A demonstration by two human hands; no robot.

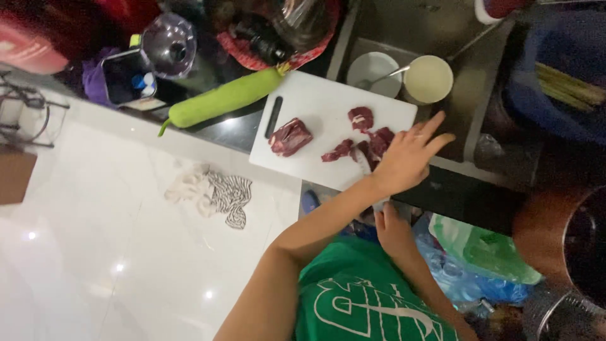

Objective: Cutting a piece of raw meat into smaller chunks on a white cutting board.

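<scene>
A white cutting board (pixel 315 104) lies on the dark counter. On it sit a large chunk of red meat (pixel 290 136) and several smaller red pieces (pixel 372 136). My left hand (pixel 410 156) rests on the pieces at the board's right edge, fingers spread. My right hand (pixel 392 230) is below it, closed around the handle of a knife (pixel 364 163). The blade lies against the meat beside my left hand.
A long green gourd (pixel 221 100) lies left of the board. Behind the board are a white bowl (pixel 374 66) with a spoon and a cream cup (pixel 428 79) in a sink. A patterned cloth (pixel 214 192) lies on the white floor. Green (pixel 486 249) and blue plastic bags sit lower right.
</scene>
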